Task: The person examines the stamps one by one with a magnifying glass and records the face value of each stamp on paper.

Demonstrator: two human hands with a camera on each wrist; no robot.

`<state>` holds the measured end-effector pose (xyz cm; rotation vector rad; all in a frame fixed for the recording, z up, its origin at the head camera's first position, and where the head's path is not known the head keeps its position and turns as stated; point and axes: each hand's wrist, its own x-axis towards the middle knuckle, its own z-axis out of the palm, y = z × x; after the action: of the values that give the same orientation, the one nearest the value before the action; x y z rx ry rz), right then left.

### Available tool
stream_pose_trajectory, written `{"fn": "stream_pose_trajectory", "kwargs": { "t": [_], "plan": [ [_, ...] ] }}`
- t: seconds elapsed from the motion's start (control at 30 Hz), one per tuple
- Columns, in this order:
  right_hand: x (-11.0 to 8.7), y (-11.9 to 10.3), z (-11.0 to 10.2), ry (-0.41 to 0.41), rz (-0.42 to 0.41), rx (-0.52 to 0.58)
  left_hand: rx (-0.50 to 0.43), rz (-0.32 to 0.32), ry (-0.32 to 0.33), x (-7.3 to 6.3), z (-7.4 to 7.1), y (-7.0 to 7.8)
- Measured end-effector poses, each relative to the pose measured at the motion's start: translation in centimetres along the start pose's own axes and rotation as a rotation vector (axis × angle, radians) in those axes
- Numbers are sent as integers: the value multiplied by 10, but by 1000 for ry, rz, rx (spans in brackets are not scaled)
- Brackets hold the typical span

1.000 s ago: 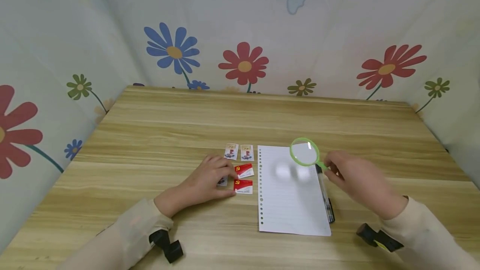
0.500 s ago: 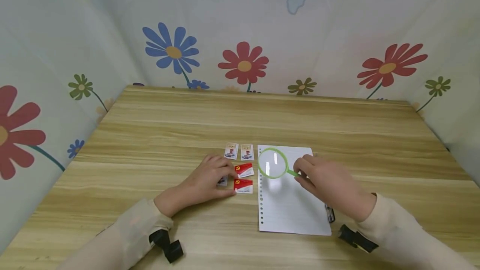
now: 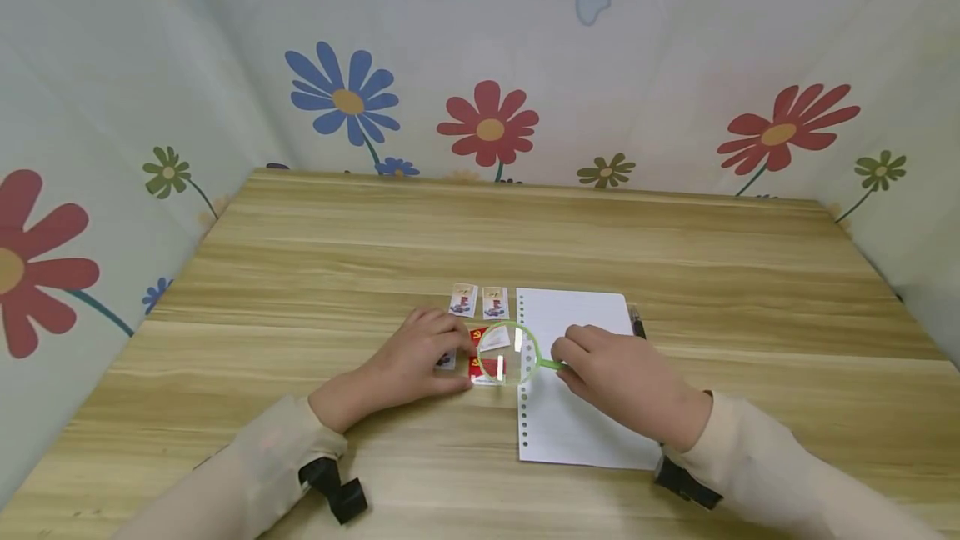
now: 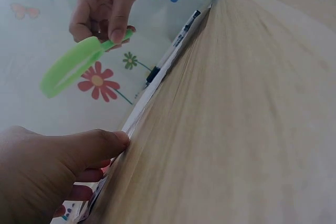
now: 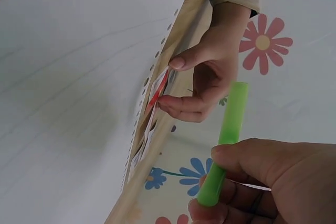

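My right hand (image 3: 626, 377) grips the handle of a green magnifying glass (image 3: 550, 364) between thumb and fingers. Its round lens is held over the right parts of two small red-and-white stamps, the upper one (image 3: 477, 336) and the lower one (image 3: 477, 371). Resting on the table, my left hand (image 3: 408, 363) touches the left edges of these red stamps with thumb and fingertips. Its fingers partly cover another stamp (image 3: 447, 360). In the right wrist view the green handle (image 5: 231, 124) shows edge-on above the stamps.
Two more stamps, a left one (image 3: 463, 300) and a right one (image 3: 495, 303), lie behind the red pair. A punched, lined paper sheet (image 3: 577, 423) lies under the right hand. A black-capped pen (image 3: 637, 323) runs along its right edge, mostly hidden. A flowered curtain (image 3: 637, 65) surrounds the wooden table (image 3: 360, 232).
My right hand has carried the magnifying glass leftward and slightly nearer, from over the paper sheet to over the red stamps. The left hand has stayed in place.
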<state>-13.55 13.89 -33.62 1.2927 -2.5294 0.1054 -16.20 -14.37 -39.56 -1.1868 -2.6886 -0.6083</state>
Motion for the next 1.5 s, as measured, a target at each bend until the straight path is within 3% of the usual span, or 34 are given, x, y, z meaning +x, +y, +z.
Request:
{"fn": "stream_pose_trajectory", "kwargs": {
  "t": [0.17,0.53,1.13,1.5],
  "plan": [
    [0,-4,6,9,-56,-27,8,-26,-28,0,-1,1],
    [1,-10,10,3,-107,-45,1,-27,-26,0,1,3],
    [0,-13,13,54,-126,-53,32,-37,-48,0,0,5],
    [-4,-9,2,53,-80,-24,64,42,-7,0,-1,4]
  ]
}}
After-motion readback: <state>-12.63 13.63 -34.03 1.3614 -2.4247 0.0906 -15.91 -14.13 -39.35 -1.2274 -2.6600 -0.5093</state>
